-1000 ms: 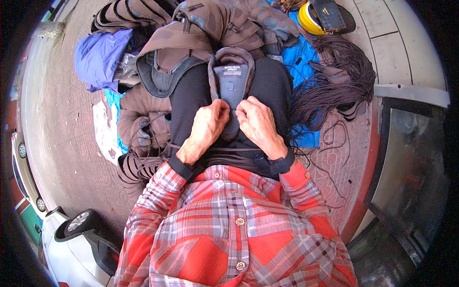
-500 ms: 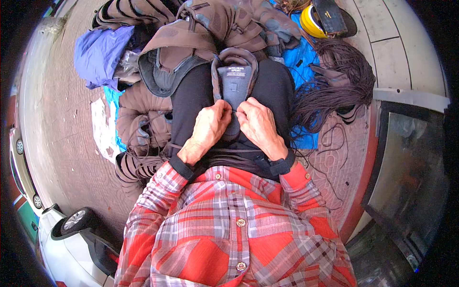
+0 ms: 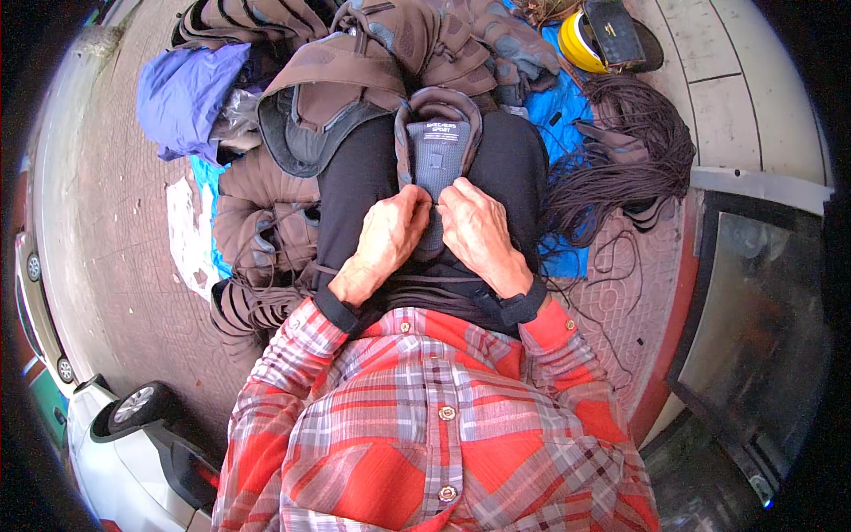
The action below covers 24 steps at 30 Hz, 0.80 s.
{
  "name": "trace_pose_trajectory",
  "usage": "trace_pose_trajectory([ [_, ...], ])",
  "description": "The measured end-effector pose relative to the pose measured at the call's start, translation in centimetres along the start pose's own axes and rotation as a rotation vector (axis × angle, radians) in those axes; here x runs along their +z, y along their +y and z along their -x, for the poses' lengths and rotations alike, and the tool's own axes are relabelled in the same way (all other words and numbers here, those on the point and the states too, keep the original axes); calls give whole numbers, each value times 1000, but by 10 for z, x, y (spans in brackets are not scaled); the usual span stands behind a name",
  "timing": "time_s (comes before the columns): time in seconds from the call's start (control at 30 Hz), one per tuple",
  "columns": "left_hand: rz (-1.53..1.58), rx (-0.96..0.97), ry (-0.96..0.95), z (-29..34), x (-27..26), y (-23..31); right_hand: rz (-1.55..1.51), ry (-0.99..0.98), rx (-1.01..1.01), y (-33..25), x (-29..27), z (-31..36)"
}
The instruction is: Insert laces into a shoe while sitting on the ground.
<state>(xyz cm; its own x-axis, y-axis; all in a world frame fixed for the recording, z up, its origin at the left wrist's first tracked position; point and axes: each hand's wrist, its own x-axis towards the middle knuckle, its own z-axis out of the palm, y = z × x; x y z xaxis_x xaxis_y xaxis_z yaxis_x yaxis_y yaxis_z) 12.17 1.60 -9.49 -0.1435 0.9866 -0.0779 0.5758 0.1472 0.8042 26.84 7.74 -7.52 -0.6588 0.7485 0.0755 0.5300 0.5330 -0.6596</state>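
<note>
A brown shoe upper [image 3: 402, 146] with a padded collar lies between my thighs, its grey inner piece [image 3: 438, 160] facing up. Over its lower part, my left hand [image 3: 388, 235] and my right hand [image 3: 479, 230] are closed in pinches, fingertips almost meeting. Between them is a thin dark strand that looks like a shoelace, mostly hidden by the fingers. Both wrists wear black bands. More brown strands [image 3: 417, 285] lie across my lap below the hands.
Brown shoe uppers [image 3: 332, 89] are heaped ahead and at left, by a purple bag [image 3: 191, 97]. At right, a bundle of dark laces [image 3: 638, 160] rests on blue sheeting [image 3: 567, 253]. Beyond are a yellow roll [image 3: 581, 43], a dark glass panel [image 3: 745, 293] and a parked white car [image 3: 124, 470].
The right fingers have lifted slightly and moved a little up along the shoe upper. The left hand stays nearly still. The shoe upper has shifted very slightly right.
</note>
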Motion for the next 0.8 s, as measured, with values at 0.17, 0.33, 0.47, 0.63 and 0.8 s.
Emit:
trace_pose_trajectory([
  [0.17, 84, -7, -28, 4, -8, 7, -120, -3, 87, 4, 4, 1],
  [0.33, 107, 12, -19, 7, -6, 1, -84, 21, 79, -3, 3, 1],
  [0.47, 148, 40, 22, 8, -11, 7, -111, 8, -8, 2, -1, 4],
  [0.63, 209, -8, 53, 14, -18, 10, -47, 70, -55, -2, -3, 7],
  [0.8, 69, 35, 40, 16, -20, 8, -1, 46, -125, -8, 7, -3],
])
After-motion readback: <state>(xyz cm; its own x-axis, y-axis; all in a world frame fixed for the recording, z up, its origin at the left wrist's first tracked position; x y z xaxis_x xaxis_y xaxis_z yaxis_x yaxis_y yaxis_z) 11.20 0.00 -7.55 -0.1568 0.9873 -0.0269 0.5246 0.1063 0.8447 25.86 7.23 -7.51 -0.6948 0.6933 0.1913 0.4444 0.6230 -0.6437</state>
